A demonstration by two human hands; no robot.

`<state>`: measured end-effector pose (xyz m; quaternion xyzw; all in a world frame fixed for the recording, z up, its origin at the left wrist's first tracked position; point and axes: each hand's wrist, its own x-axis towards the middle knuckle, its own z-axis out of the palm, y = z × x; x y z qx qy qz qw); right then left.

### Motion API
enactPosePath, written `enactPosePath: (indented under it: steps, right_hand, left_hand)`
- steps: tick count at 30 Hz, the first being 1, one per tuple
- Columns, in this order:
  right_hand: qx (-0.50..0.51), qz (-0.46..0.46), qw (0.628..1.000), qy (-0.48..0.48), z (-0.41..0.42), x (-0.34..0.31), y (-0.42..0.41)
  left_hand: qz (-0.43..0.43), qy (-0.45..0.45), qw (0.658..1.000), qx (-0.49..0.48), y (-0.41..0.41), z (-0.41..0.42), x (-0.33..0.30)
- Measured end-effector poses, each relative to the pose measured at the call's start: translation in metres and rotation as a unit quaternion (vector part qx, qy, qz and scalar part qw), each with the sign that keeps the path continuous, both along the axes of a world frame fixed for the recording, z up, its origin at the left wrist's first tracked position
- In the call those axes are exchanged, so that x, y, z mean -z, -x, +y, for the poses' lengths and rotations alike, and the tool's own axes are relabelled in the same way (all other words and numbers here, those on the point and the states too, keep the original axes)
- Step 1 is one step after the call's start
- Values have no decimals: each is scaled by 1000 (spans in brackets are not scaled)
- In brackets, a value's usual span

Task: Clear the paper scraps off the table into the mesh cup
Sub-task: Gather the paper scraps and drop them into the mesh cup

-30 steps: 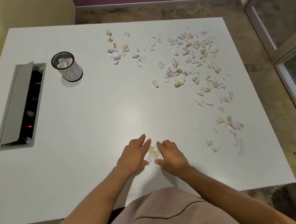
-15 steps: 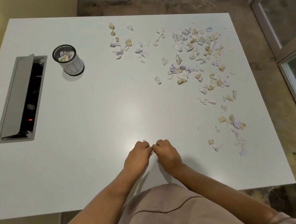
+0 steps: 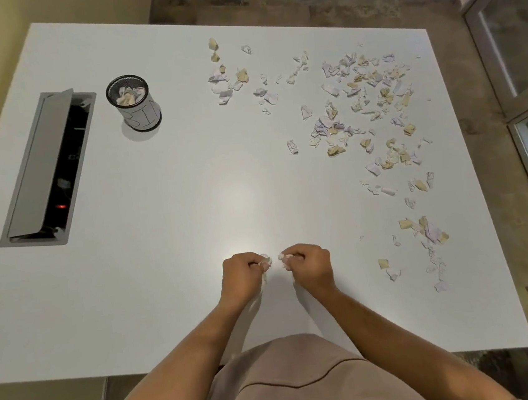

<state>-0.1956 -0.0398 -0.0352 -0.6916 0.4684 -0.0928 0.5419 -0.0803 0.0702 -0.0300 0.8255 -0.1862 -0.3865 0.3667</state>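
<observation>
I hold both hands just inside the table's (image 3: 172, 274) near edge, side by side but apart. The left hand (image 3: 243, 275) is curled into a fist grip on a small wad of paper scraps; the right hand (image 3: 310, 266) is fisted on its own wad. Closed fists keep light pieces from spilling in transit. The mesh cup (image 3: 133, 102), already partly filled, stands upright toward the far left corner, beside the open cable hatch (image 3: 47, 167). Most loose scraps (image 3: 370, 104) lie along the right side, from far edge to near corner. Judged next step: carry both handfuls to the cup.
</observation>
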Motion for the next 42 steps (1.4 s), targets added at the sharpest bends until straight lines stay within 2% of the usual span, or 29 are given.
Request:
enactPosePath:
  steps: [3, 6, 9, 12, 20, 31, 38, 42]
  right_hand:
    - [77, -35, 990, -112, -9, -4, -7]
    - [121, -74, 974, -177, -16, -12, -18]
    - [135, -114, 958, -225, -20, -23, -37]
    - [134, -139, 946, -262, -23, -35, -67]
    - [129, -201, 927, -290, -32, -73, -177]
    - [121, -241, 920, -286, -48, -102, -324]
    - [117, -213, 937, -250, -61, -103, -383]
    - [97, -170, 959, -206, -69, -103, -411]
  left_hand:
    - [57, 7, 996, -67, -14, 0, -3]
    - [95, 24, 987, -131, -31, -2, -9]
    - [164, 83, 960, -213, -51, -5, -21]
    - [175, 125, 945, -247, -77, -8, -36]
    - [105, 140, 949, -262, -175, -16, -61]
    - [15, 167, 930, -328, -323, -54, -96]
    - [-82, 120, 941, -304, -393, -86, -102]
    - [-92, 55, 963, -248, -411, -95, -100]
